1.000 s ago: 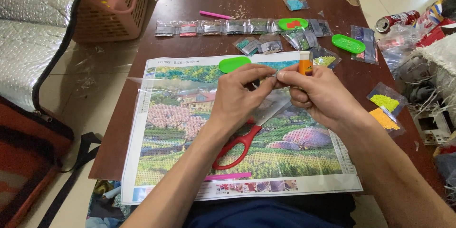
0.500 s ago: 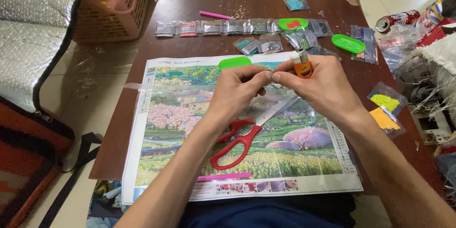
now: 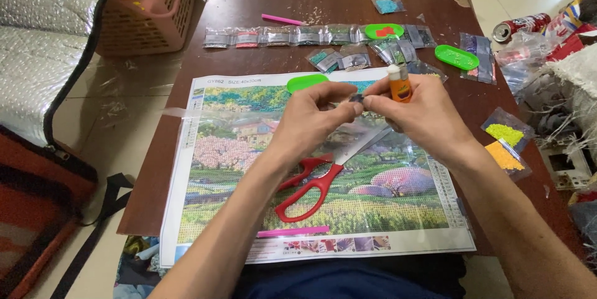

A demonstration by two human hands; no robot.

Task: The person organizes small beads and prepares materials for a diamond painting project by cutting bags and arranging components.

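Fingers of both hands meet, pinching a small dark piece [image 3: 356, 97] above the canvas [image 3: 249, 149].

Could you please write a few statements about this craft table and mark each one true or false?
1. The red-handled scissors lie on the landscape canvas. True.
2. The right hand holds an orange lighter. True.
3. The left hand grips the scissors. False: its fingertips pinch a small dark piece together with the right hand.
4. The drink can stands upright. False: it lies on its side.
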